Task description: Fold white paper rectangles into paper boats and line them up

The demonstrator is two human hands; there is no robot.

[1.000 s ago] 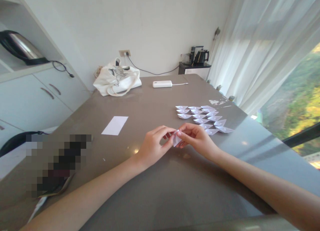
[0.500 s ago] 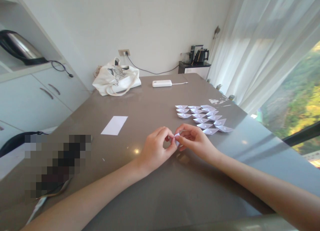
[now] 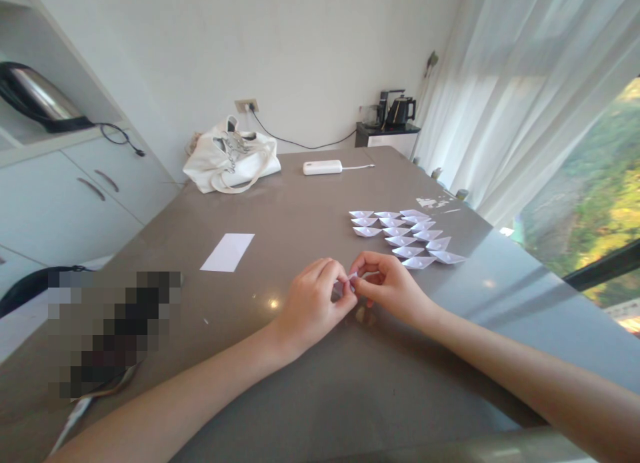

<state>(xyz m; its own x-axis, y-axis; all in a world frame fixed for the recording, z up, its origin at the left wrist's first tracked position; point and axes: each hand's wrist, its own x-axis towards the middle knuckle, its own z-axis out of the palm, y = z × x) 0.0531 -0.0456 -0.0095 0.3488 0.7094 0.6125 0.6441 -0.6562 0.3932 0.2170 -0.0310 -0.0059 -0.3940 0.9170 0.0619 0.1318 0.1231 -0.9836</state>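
Observation:
Over the middle of the table, my left hand [image 3: 320,301] and my right hand [image 3: 387,284] meet, both closed in a pinch on one small piece of folded white paper [image 3: 353,281]. Fingers cover most of that paper, so its folded shape cannot be made out. Just beyond my right hand stand several white folded paper boats [image 3: 399,241], set in slanting rows. A flat white sheet of paper [image 3: 228,252] lies on the table to the left of my left hand.
The grey table [image 3: 290,216] also bears a white bag [image 3: 233,159] and a white power bank [image 3: 323,167] with a short cable at the back. A blurred-out dark object [image 3: 125,329] lies at left. White scraps [image 3: 435,203] lie near the right edge.
My fingers have shifted slightly on the folded paper, and less of it shows between them. The boats and the flat sheet stay where they were.

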